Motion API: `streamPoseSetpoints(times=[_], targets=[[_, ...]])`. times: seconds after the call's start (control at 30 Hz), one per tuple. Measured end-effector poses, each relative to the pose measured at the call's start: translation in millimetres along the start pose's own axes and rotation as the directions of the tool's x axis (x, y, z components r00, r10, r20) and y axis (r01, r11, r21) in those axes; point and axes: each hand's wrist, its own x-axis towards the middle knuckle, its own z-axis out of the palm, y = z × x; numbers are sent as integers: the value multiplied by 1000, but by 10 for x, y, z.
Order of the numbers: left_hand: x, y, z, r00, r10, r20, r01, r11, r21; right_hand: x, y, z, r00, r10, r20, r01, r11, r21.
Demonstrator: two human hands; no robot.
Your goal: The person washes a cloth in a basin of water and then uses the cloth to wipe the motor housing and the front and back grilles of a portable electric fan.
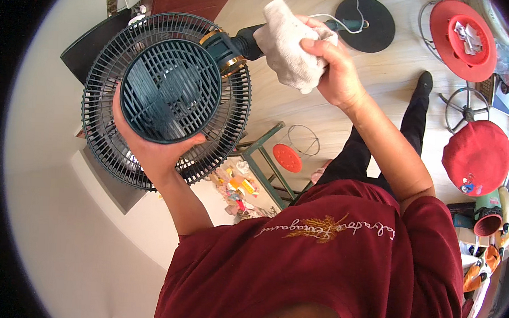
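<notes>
A dark green standing fan has its round slatted motor housing and wide wire cage towards me at the left. My left hand is wrapped round the housing's lower left side, thumb along its near edge. In my right hand is a bunched white cloth, pinched between thumb and fingers. The cloth lies over the fan's black pole, just right of the gold-ringed neck joint; whether it wraps fully round the pole is hidden. Beyond my right hand, the pole runs to a round black base on the floor.
A white cable loops over the base. At the right stand a red round stool with papers on it and a red-covered stool. Below the fan are a green metal frame, an orange-red stool and a cluttered surface.
</notes>
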Motion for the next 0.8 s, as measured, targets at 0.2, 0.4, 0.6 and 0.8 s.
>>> streamPoseSetpoints(times=[0.2,0.4,0.6,0.8], targets=[[-110,-75,-14,997,-67,-33,66,997,-27,95,-73,-401,992,-58,-110,65,996,62],[-204,-193,-30,988,-105,-117,104,994,-15,384,102,-345,950,-284,133,312,812,-494],[-311,-189,-101,979,-133,-156,136,991,13,746,415,-112,830,-429,357,475,208,-855],[-357,-252,-86,975,-141,-172,145,989,11,766,655,-825,696,-654,296,500,145,-854]])
